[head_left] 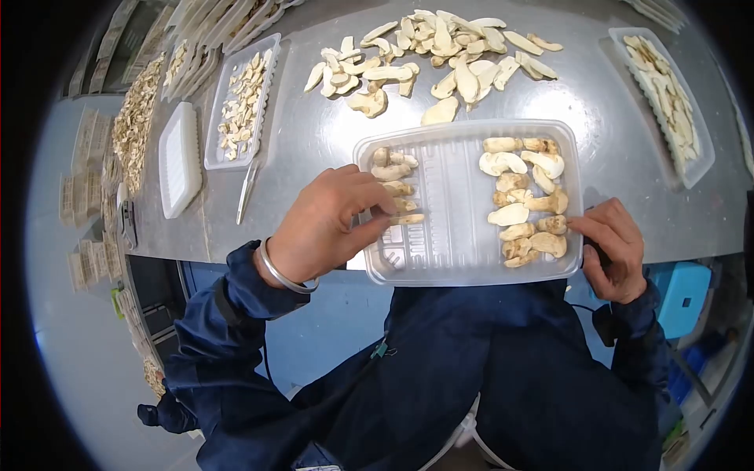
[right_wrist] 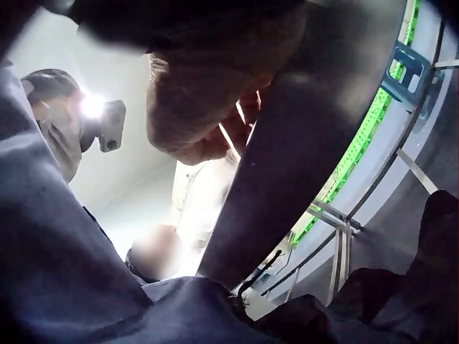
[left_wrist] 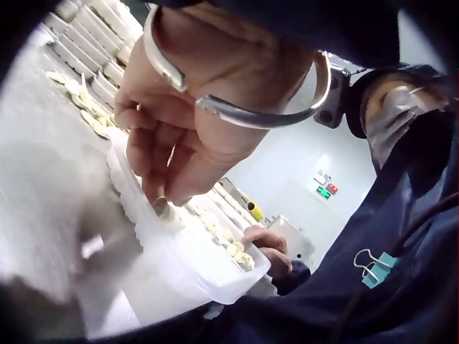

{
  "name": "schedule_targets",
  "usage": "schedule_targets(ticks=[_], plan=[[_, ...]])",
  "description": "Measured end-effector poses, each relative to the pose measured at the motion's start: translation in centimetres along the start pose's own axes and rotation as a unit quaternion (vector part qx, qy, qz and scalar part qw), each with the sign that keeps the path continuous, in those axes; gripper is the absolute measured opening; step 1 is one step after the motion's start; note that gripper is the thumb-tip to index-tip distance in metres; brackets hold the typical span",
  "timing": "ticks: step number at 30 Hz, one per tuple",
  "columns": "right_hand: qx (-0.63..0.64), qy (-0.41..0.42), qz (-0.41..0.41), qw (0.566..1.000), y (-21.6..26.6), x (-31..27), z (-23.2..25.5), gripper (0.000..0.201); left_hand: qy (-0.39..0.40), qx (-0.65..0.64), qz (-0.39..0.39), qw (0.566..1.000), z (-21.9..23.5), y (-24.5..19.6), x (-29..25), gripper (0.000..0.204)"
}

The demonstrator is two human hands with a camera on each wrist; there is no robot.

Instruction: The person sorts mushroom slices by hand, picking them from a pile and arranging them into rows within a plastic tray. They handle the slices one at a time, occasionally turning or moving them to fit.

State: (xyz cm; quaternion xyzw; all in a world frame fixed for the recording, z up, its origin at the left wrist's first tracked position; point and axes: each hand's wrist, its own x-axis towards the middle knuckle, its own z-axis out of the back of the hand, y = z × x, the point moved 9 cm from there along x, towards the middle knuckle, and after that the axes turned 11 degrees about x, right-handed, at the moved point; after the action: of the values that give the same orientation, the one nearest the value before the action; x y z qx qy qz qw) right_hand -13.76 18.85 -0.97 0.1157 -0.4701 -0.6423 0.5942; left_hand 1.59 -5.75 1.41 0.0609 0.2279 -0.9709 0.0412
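A clear plastic tray lies near the table's front edge, with mushroom pieces in a column on its left side and in two columns on its right. My left hand pinches a small mushroom piece between thumb and fingers at the left column. In the left wrist view the left hand reaches down over the tray, its fingertips on a piece. My right hand grips the tray's right rim, fingertips over the edge beside a piece. The right wrist view shows the right hand, its fingertips partly hidden.
Loose mushroom slices are spread behind the tray. At the left are a filled tray, a white tray and tweezers. Another filled tray stands at the right. A blue stool is beyond the table's front edge.
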Motion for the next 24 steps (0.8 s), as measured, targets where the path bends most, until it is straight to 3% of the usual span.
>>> schedule_targets(ticks=[4, 7, 14, 17, 24], plan=[[0.003, 0.0, -0.002, 1.0, -0.1, 0.0, 0.0, 0.047, -0.034, 0.102, -0.021, 0.994, 0.5, -0.8, 0.3, 0.016], [0.001, 0.004, -0.005, 1.0, 0.0, 0.0, 0.0, 0.048, -0.111, 0.121, -0.003, 0.986, 2.2, 0.1, 0.3, 0.016], [0.005, 0.001, -0.007, 1.0, -0.1, -0.1, 0.0, 0.046, -0.23, 0.137, 0.092, 0.959, 6.9, 7.2, 1.0, 0.012], [0.007, 0.001, -0.009, 1.0, -0.3, -0.2, 0.0, 0.045, -0.24, 0.103, 0.141, 0.955, 8.4, 9.7, 1.8, 0.011], [0.01, 0.005, -0.012, 1.0, -0.3, -0.1, 0.1, 0.049, -0.213, 0.111, -0.005, 0.971, 8.1, 6.3, 7.6, 0.015]])
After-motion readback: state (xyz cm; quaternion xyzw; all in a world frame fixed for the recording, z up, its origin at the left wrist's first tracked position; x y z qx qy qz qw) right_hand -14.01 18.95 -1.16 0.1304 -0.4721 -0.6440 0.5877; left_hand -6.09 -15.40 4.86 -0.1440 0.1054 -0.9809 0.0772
